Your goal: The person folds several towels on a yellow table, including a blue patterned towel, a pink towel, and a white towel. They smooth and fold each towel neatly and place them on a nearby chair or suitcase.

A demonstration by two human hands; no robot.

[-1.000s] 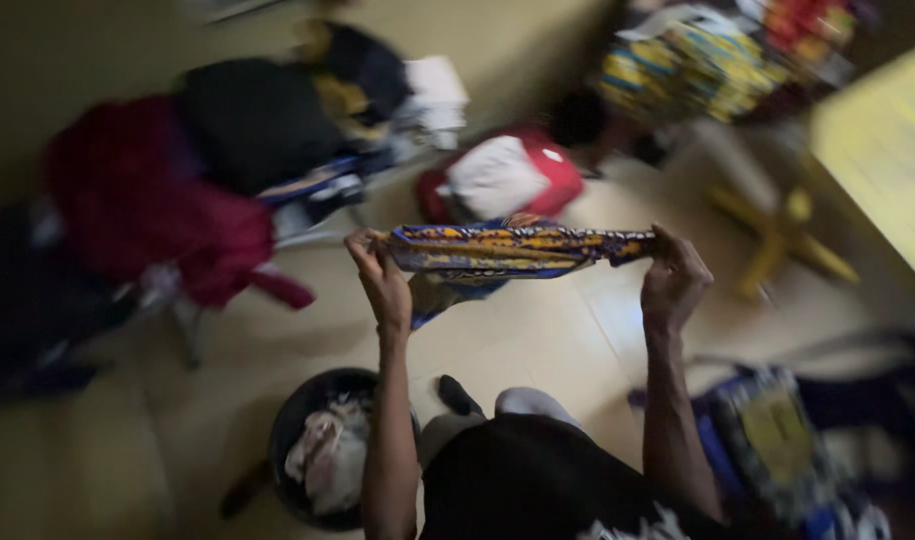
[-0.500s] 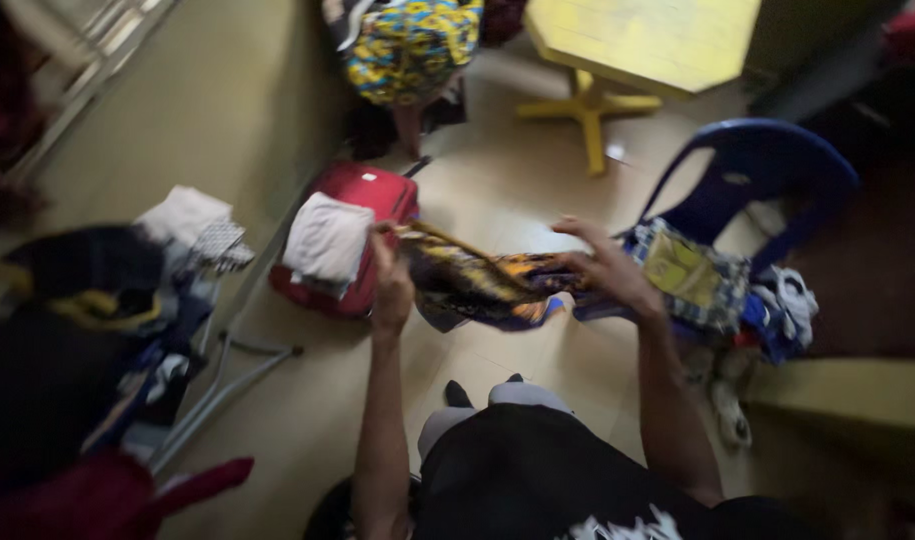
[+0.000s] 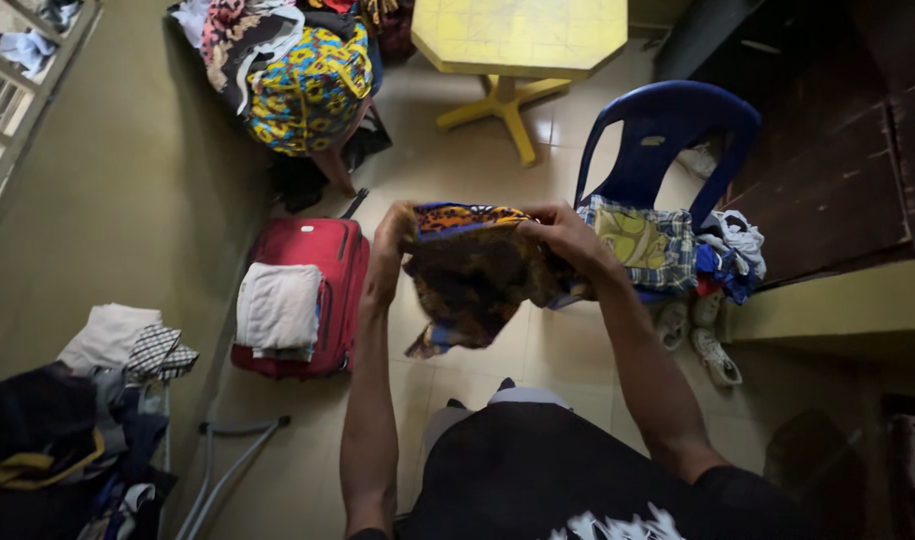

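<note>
Soft, light, limp patterned cloth (image 3: 472, 275), likely to sag and slip wherever unsupported; best gripped along the top edge or at the corners, as judged from the drape. Held up at chest height above the tiled floor (image 3: 497, 170), just right of the red suitcase (image 3: 322, 270) and left of the blue plastic chair (image 3: 667, 130). Left hand (image 3: 392, 235) pinched shut on the upper left corner; right hand (image 3: 562, 235) closed on the upper right edge. Dark brown print with orange and yellow motifs, a blue band along the top, lower part hanging in loose folds.
</note>
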